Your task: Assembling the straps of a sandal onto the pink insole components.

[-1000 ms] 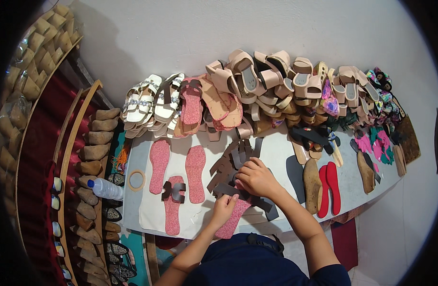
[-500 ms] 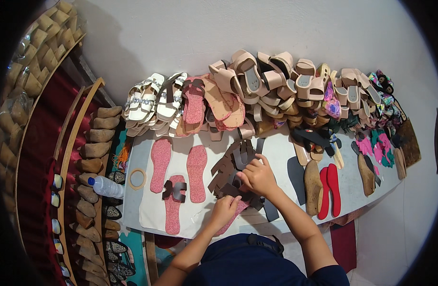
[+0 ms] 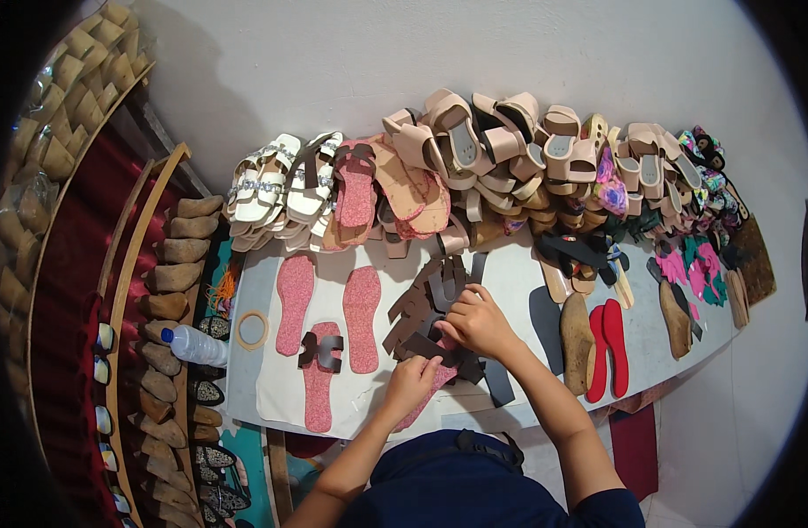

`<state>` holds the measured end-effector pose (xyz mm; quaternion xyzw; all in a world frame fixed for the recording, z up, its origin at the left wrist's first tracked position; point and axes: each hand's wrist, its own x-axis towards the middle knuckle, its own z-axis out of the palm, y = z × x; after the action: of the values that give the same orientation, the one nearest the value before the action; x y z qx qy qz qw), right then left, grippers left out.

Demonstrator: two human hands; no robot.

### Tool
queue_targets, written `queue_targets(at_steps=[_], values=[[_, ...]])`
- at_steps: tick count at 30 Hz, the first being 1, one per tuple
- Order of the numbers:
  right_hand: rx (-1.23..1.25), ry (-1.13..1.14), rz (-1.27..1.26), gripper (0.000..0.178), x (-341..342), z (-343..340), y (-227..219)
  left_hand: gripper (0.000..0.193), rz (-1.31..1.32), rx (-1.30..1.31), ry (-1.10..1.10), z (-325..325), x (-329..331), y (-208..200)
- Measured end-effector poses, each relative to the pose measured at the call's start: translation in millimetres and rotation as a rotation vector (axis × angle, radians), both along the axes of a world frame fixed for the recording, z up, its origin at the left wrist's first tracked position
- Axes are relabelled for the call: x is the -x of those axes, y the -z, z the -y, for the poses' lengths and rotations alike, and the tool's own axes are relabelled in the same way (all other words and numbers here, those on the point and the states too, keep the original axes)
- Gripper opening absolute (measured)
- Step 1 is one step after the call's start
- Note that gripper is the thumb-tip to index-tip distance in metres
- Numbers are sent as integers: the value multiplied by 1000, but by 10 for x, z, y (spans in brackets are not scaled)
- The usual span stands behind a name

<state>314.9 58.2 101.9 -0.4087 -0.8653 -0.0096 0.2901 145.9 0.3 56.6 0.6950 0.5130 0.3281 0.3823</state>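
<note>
Over a pink speckled sole (image 3: 429, 401), my left hand (image 3: 411, 385) pinches the near edge of a dark brown sandal strap (image 3: 432, 345). Fingers curled, my right hand (image 3: 480, 326) grips the same strap from its right side; its fingertips are partly hidden. Behind the hands lies a pile of cut brown strap pieces (image 3: 413, 308). To the left rests a pink sole with a brown strap (image 3: 323, 352) across it. Two bare pink soles, one at the far left (image 3: 296, 304) and one closer to the pile (image 3: 363, 321), lie flat on the white sheet (image 3: 276, 387).
Stacked sandals (image 3: 461, 150) line the wall. Right of me are a wooden shoe last (image 3: 577, 348), red insoles (image 3: 613, 348) and a dark grey sole (image 3: 547, 326). On the left are a tape roll (image 3: 252, 329), a water bottle (image 3: 197, 345) and a rack of lasts (image 3: 177, 277).
My left hand has shifted slightly up and left, and my right hand a little downward, with the strap between them. The loose soles remain where they were.
</note>
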Motion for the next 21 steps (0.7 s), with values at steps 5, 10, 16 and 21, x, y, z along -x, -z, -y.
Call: queue_targets(at_steps=[5, 10, 16, 21], values=[[-65, -17, -6, 26, 26, -45, 67, 28, 12, 10, 4, -1, 0, -6], [-96, -12, -7, 27, 41, -45, 121, 26, 58, 7, 10, 0, -18, -35], [-36, 5, -18, 28, 19, -23, 105, 24, 74, -8, 5, 4, -27, 0], [374, 140, -294, 27, -137, -23, 16, 27, 124, 101, -31, -42, 22, 63]])
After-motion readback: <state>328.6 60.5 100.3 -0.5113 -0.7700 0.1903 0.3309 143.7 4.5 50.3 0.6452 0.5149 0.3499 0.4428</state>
